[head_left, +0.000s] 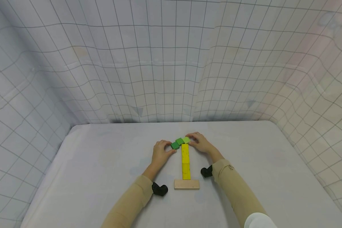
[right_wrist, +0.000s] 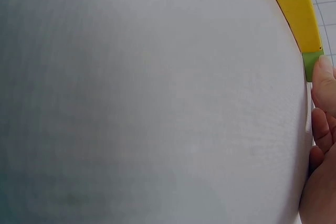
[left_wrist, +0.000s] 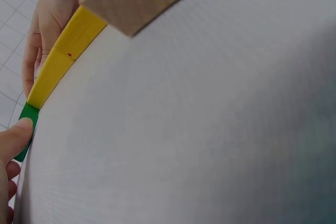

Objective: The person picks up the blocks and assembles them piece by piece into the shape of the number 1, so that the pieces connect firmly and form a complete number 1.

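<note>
Three green blocks form a slanted row at the far end of two yellow blocks, the far one (head_left: 185,154) and the near one (head_left: 186,171), laid end to end. My left hand (head_left: 160,154) pinches the dark green block (head_left: 175,145) at the row's left end, its thumb on the near side. On the right end, the light green block (head_left: 186,140) is between the thumb and fingers of my right hand (head_left: 201,144). A middle green block (head_left: 179,141) lies between them, touched by neither hand. Across the near yellow end lies a plain wooden block (head_left: 186,184).
A white cloth covers the table (head_left: 102,177). White grid-patterned curtains (head_left: 165,69) hang behind it and along both sides. Black wrist mounts (head_left: 160,189) stick out from the beige sleeves (head_left: 131,202). A white round object (head_left: 259,220) shows at the bottom right.
</note>
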The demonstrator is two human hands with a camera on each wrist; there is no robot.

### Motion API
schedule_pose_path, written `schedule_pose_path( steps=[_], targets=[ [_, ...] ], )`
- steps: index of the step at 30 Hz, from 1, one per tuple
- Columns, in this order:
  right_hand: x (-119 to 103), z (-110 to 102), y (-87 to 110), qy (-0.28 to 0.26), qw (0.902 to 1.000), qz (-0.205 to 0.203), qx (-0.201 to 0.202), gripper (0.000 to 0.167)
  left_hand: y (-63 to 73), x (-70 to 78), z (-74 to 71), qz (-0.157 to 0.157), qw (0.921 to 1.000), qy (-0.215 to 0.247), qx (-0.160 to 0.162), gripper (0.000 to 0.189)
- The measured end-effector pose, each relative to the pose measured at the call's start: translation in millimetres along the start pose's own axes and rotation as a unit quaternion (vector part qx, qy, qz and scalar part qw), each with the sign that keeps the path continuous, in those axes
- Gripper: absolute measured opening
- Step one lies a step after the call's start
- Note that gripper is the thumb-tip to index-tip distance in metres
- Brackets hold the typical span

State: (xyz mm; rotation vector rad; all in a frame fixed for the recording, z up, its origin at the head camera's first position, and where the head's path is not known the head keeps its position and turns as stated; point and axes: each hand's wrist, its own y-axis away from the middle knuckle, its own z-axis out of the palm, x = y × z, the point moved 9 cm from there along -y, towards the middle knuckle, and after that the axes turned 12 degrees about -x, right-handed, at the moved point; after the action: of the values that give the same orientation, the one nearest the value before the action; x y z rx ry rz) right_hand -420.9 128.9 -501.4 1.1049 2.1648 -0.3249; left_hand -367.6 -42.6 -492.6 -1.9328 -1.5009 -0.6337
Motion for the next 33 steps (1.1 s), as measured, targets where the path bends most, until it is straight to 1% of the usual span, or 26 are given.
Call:
schedule_pose_path(
  steps=[6,11,21,24,25,28,30,31,33],
  targets=[
    [-4.3,-1.4,1.6,-0.003,0.9999,-0.013,-0.001,0.036,-0.9,0.1,-0.6,0.009,0.9999,0.0,0.005,0.039],
    [-4.9,-2.2,1.6,0.0,0.9999,-0.015,0.0,0.036,-1.6,-0.9,-0.1,0.006,1.0,0.0,0.004,0.039],
    [-5.3,-1.7,2.8,-0.013,0.9999,-0.009,-0.004,0.04,-1.7,-1.8,0.7,0.001,1.0,0.001,0.001,0.04],
    [-4.9,-2.2,2.8,-0.021,0.9997,-0.007,-0.003,0.04,-1.9,-2.8,1.0,-0.002,0.9999,0.012,-0.002,0.043],
    [-4.5,-2.2,2.7,-0.025,0.9997,-0.007,-0.003,0.04,-1.9,-3.4,0.5,-0.003,0.9997,0.025,-0.004,0.043],
    [-2.2,-1.2,1.9,-0.041,0.9991,-0.001,-0.008,0.041,-2.2,-6.0,-3.0,-0.002,0.9981,0.061,-0.007,0.045],
    [0.8,-0.7,1.8,-0.052,0.9985,0.008,-0.017,0.042,-2.0,-7.5,-8.7,0.001,0.9971,0.076,-0.005,0.044],
    [3.0,-0.4,2.1,-0.058,0.9979,0.016,-0.024,0.042,-1.6,-7.9,-12.9,0.004,0.997,0.078,-0.002,0.043],
    [7.3,-1.0,3.5,-0.067,0.9965,0.028,-0.04,0.042,-0.2,-7.9,-23.2,0.01,0.9979,0.064,0.005,0.041]
  ],
)
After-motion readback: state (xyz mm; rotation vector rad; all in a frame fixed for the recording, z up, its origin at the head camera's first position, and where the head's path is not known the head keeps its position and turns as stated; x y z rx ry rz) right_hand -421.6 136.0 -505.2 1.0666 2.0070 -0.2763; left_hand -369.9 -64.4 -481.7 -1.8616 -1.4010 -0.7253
